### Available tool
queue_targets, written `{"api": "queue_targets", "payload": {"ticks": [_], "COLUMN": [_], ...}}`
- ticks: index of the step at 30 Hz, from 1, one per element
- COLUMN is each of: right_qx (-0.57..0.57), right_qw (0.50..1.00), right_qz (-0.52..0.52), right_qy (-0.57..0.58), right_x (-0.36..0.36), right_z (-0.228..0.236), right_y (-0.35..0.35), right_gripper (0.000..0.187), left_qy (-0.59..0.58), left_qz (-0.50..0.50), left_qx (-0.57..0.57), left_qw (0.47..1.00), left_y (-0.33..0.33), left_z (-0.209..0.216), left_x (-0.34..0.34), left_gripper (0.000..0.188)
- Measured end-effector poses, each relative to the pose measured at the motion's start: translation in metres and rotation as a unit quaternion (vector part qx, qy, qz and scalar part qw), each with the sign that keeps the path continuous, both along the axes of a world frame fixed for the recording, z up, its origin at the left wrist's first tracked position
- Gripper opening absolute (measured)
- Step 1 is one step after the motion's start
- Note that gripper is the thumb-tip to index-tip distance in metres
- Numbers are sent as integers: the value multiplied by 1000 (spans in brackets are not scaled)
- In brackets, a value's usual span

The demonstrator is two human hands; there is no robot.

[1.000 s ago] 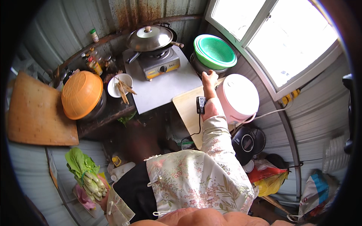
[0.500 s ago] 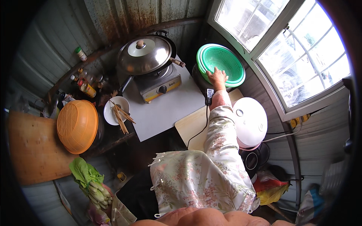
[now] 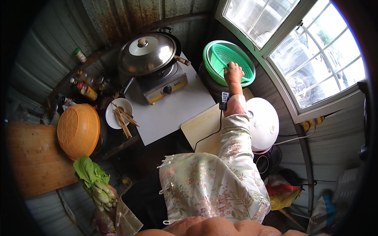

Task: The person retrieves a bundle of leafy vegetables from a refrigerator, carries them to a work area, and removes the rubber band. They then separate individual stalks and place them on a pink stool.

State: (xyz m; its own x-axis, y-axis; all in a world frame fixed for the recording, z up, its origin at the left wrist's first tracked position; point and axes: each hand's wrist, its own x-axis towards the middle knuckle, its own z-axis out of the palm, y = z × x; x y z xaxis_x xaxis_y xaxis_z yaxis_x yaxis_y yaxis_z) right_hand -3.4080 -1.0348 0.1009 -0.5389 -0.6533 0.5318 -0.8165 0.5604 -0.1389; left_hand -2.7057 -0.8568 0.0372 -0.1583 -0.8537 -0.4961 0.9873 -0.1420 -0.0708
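Right hand (image 3: 234, 73): extended forward and to the right, fingers narrowed around the near rim of the green strainer (image 3: 223, 59). Left hand: mostly hidden between the cuff (image 3: 128, 215) and the leafy vegetables (image 3: 103, 196) at lower left; its grip cannot be told with confidence from this view.

Governing relation: the strainer sits at the far right, directly under the right hand, whereas the vegetables are well apart from it, across the body, with the left sleeve nearest. The long axis of the vegetables runs from leaves at upper left to pale stalks at lower right.

Containers: the strainer stands tilted inside a green basin (image 3: 211, 73), near the window (image 3: 293, 59); no contents show in its visible part. To the left, a white bowl (image 3: 113, 121) carries chopsticks (image 3: 125, 121), which project over its rim toward the person. A metal lid (image 3: 157, 59) covers the wok on the stove (image 3: 164, 89), hiding the contents. The stove rests on the grey tabletop (image 3: 157, 129). An orange basket (image 3: 78, 129) is inverted at far left. A white cooker (image 3: 263, 126), lid down, stands beside the right forearm.
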Motion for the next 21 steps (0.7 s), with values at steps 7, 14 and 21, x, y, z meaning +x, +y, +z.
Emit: {"api": "queue_targets", "payload": {"ticks": [7, 14, 21], "right_qx": [113, 93, 212], "right_qw": [991, 991, 965], "right_qz": [-48, 58, 98], "right_qy": [-48, -79, -120], "right_x": [16, 3, -8], "right_z": [-6, -14, 0], "right_y": [1, -14, -46], "right_gripper": [49, 51, 47], "left_qy": [-3, -12, -11], "left_qz": [2, 8, 10], "left_qx": [-19, -27, -28], "left_qw": [1000, 1000, 1000], "left_y": [10, 5, -5], "left_z": [7, 10, 9], "left_x": [5, 4, -4], "left_gripper": [38, 39, 39]}}
